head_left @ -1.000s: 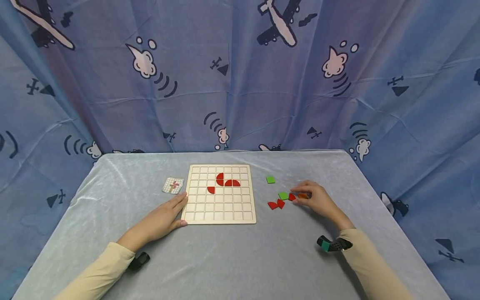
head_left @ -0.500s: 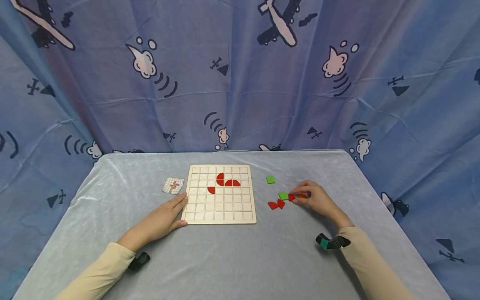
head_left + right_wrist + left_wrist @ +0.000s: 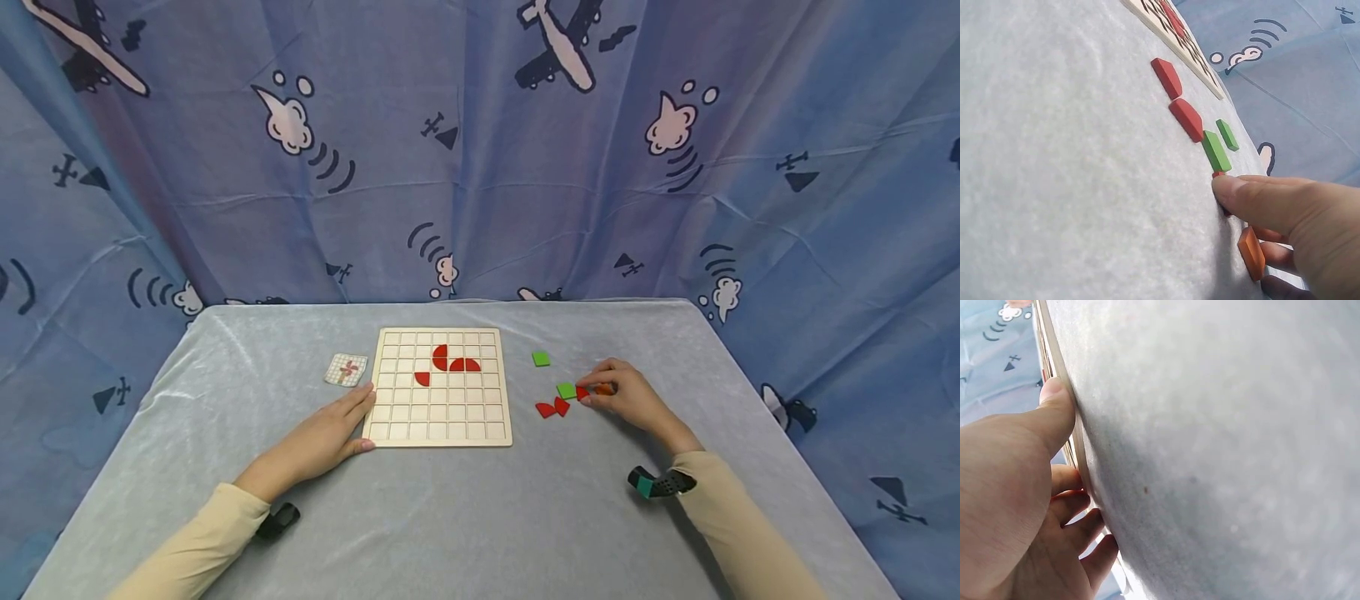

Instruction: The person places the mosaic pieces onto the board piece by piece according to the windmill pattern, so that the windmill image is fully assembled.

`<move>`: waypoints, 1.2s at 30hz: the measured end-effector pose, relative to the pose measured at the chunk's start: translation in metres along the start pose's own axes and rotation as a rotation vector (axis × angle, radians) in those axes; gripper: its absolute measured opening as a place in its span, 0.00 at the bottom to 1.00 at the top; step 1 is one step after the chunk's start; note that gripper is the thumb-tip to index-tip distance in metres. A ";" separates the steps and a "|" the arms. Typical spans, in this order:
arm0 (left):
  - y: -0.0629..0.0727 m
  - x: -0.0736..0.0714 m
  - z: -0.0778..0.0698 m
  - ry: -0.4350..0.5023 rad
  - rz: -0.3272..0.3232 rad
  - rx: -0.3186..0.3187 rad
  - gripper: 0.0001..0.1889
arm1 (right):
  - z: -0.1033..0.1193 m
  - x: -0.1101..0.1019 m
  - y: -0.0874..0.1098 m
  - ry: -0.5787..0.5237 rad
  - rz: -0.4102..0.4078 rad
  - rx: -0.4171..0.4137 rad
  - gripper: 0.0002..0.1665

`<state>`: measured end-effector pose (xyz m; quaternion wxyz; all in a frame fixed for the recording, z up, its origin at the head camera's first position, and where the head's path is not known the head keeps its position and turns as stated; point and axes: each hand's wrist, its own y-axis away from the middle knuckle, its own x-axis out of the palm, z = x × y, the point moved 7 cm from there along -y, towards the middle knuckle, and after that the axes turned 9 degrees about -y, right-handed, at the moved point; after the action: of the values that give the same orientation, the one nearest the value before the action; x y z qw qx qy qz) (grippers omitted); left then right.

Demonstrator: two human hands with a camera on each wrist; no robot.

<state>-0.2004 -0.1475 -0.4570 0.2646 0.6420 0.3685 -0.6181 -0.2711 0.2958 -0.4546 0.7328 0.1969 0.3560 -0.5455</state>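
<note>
My left hand (image 3: 318,437) rests against the left edge of a pale wooden grid board (image 3: 438,425), thumb at the near corner, fingers fairly straight. Several red quarter-circle pieces lie on the board, one of them a red piece (image 3: 423,379) set apart to the left. To the right of the board, my right hand (image 3: 633,404) pinches a red quarter-circle piece (image 3: 582,392) between thumb and forefinger, low at the cloth; the thumb (image 3: 1232,190) covers most of it. Beneath the curled fingers lies an orange piece (image 3: 1251,253). Touching or nearly touching the pinched piece is a green square (image 3: 1216,151).
Two loose red pieces (image 3: 545,410) lie between the board and the right hand. Another green square (image 3: 541,358) sits farther back. A small pattern card (image 3: 346,370) lies left of the board. Grey cloth covers the table (image 3: 450,525); a blue curtain (image 3: 480,167) hangs behind.
The right hand has shifted very slightly left, its fingers closing in on the red piece. My left hand and the board pieces have stayed put.
</note>
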 end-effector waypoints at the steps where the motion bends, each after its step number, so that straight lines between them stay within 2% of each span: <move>1: 0.000 0.000 0.000 0.001 0.003 0.000 0.39 | 0.000 0.000 0.000 0.001 -0.002 0.001 0.15; 4: -0.001 0.001 0.001 0.007 0.029 -0.018 0.40 | 0.001 0.000 0.000 0.000 -0.020 0.007 0.15; 8: -0.001 0.000 0.000 -0.005 0.024 -0.016 0.39 | 0.001 -0.001 0.001 -0.004 -0.052 0.004 0.14; 15: 0.001 -0.002 0.000 0.002 0.041 -0.029 0.39 | 0.003 -0.002 0.000 0.097 -0.094 -0.029 0.12; 18: 0.001 -0.002 0.000 -0.001 0.042 -0.028 0.39 | 0.003 -0.003 0.000 0.094 -0.100 -0.040 0.09; 21: 0.001 -0.002 -0.001 -0.003 0.039 -0.023 0.39 | 0.002 -0.004 0.001 0.045 -0.059 -0.052 0.04; 26: 0.000 -0.001 0.000 -0.003 0.040 -0.022 0.39 | -0.003 -0.005 0.004 -0.056 0.097 -0.031 0.18; 29: 0.000 -0.002 -0.001 -0.001 0.032 -0.021 0.39 | -0.007 -0.005 0.004 -0.094 0.146 -0.011 0.22; 31: 0.000 -0.002 -0.001 -0.005 0.023 -0.018 0.39 | -0.009 -0.004 0.003 -0.100 0.145 -0.012 0.22; 36: 0.000 -0.003 -0.001 -0.003 0.026 -0.018 0.39 | -0.012 -0.003 0.000 -0.060 0.062 -0.023 0.17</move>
<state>-0.1994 -0.1469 -0.4540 0.2790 0.6433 0.3651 -0.6124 -0.2752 0.3059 -0.4602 0.7618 0.1829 0.3338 -0.5241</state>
